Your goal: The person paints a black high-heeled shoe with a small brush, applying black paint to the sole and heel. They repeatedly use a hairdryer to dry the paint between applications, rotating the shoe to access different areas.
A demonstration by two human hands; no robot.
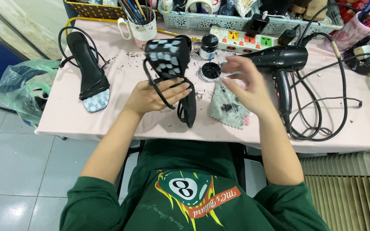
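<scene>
My left hand (153, 96) holds a black strappy heeled sandal (170, 64) with a black-and-pale checkered toe, raised over the pink table (121, 119), its heel pointing down toward me. My right hand (245, 83) hovers beside it with fingers spread and slightly blurred, above a stained grey rag (227, 109). Just past my fingers stands an open round tin of black paste (210, 71), with a small black jar (209, 46) behind it. The matching sandal (89, 70) lies flat at the table's left.
A black hair dryer (279, 60) with a looping cord lies to the right. A power strip (240, 40), a mug of brushes (140, 25) and a grey basket (219, 19) line the back. A green plastic bag (20, 92) hangs at the left; black crumbs dot the tabletop.
</scene>
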